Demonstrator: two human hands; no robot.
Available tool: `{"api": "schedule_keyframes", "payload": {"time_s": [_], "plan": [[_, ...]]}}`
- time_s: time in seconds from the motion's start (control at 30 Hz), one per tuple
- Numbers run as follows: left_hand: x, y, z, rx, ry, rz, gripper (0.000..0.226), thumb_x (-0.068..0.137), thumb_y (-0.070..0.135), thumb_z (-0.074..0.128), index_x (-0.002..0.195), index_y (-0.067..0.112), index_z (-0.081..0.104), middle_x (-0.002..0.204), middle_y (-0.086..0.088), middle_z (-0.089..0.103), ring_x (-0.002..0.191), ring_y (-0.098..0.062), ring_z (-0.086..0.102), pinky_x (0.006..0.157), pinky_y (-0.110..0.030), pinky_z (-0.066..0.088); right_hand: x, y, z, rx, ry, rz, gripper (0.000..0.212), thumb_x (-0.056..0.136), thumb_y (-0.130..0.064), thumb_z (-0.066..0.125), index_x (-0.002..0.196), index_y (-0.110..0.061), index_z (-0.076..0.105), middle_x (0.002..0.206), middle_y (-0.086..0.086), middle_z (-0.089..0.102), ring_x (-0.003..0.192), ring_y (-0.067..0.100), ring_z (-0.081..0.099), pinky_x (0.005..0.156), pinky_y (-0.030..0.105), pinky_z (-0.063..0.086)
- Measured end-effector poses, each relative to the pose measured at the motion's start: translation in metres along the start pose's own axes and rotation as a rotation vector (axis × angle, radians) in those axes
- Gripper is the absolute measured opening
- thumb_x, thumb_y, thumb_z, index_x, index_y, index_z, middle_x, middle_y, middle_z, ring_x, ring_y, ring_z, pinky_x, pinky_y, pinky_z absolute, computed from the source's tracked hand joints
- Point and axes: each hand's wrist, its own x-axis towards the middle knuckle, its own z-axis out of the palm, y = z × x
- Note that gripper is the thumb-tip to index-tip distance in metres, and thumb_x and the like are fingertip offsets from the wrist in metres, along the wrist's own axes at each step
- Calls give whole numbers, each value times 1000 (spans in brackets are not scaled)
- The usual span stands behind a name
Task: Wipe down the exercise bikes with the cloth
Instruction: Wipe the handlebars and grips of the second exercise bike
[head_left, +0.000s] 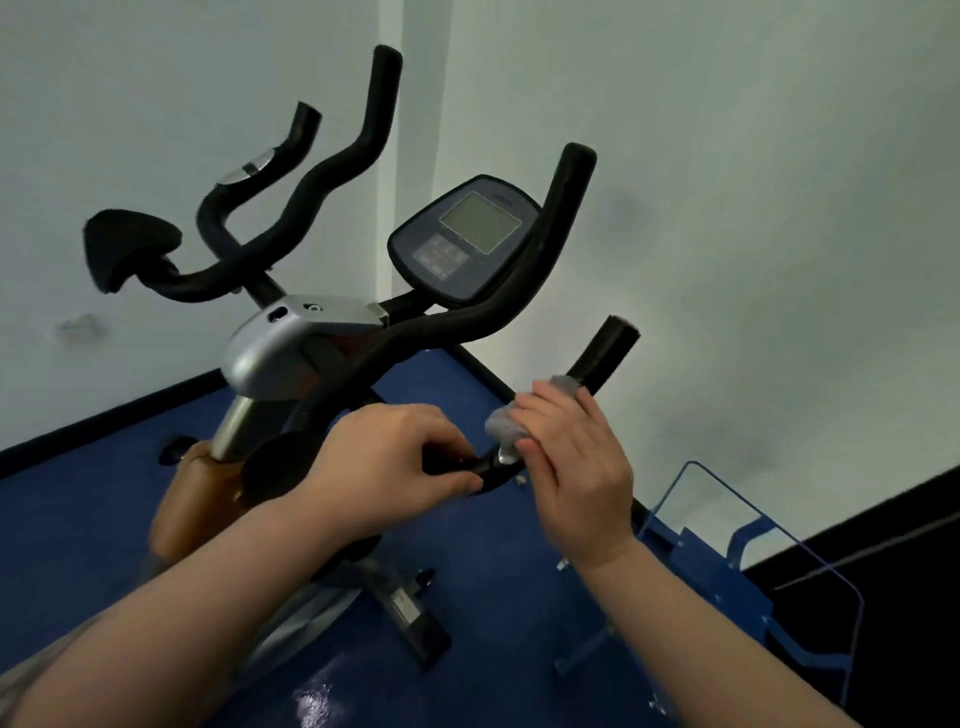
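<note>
From our head view, our right hand (574, 457) wraps the grey cloth (511, 423) round the exercise bike (311, 332) handlebar's near grip, below its console (462, 241); our left hand (387, 467) clasps the bar beside it. Blue floor (78, 525) lies open left of the bike.

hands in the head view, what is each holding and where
Right hand grips a grey cloth wrapped around the black foam handlebar; left hand grips that bar lower down.

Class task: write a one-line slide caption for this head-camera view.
Right hand wraps a grey cloth round the bike's handlebar; left hand steadies it.
</note>
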Motion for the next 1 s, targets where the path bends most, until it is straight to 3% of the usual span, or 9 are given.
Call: {"api": "schedule_keyframes", "payload": {"time_s": [0.13,0.27,0.43,0.57,0.67,0.77,0.87,0.93,1.0], "plan": [[-29,-13,-5,-49,104,20,20,86,36,53,91,32,72,97,19,68,97,3,58,99,-26,37,5,11,-27,6,-206,-63,27,96,-23,51,115,-13,67,125,-1,64,127,13,50,111,48,33],[-52,-25,-4,-38,204,22,31,93,28,39,93,25,70,102,14,65,104,0,56,108,-24,24,7,-27,-24,-85,-397,-121,31,94,-27,51,116,-12,68,121,0,67,119,15,58,106,40,41],[-57,-28,-3,-30,359,-25,25,93,25,43,96,24,68,102,13,65,102,-2,56,103,-20,26,26,-67,-2,-221,-631,-79,47,92,-38,38,116,-9,66,92,1,74,83,17,69,84,31,53],[-59,-36,-4,91,385,-22,21,92,28,49,97,27,69,99,14,66,98,-5,58,90,-28,38,28,-55,-16,-247,-715,-214,50,90,-35,37,123,-7,61,105,2,72,88,17,68,87,33,53],[-59,-40,-3,86,442,-84,20,91,31,49,99,29,68,100,15,66,98,-4,58,84,-33,39,46,-75,5,-334,-834,-105,47,95,-34,31,128,-11,54,93,-1,70,75,20,66,65,30,51],[-62,-42,-1,102,461,-79,22,92,31,48,101,29,67,102,15,65,100,-4,57,84,-30,36,63,-75,30,-183,-864,91,41,99,-39,31,135,-22,39,102,-1,67,87,24,64,65,33,40],[-63,-43,1,79,471,-74,21,91,30,49,102,30,68,102,16,65,100,-4,56,84,-28,35,49,-68,16,-210,-825,-17,48,97,-40,33,143,-25,28,104,-6,64,85,18,63,60,28,35],[-62,-45,2,59,497,-70,20,90,30,51,100,31,68,100,16,65,97,-4,57,81,-28,36,43,-69,10,-253,-853,-29,48,97,-40,35,142,-25,30,104,-7,64,83,17,63,58,27,32],[-59,-48,3,62,524,-55,18,90,30,53,97,31,69,98,16,66,95,-4,58,77,-29,38,53,-74,25,-161,-816,100,38,96,-40,36,130,-25,45,98,-2,67,83,24,64,60,31,35]]}}
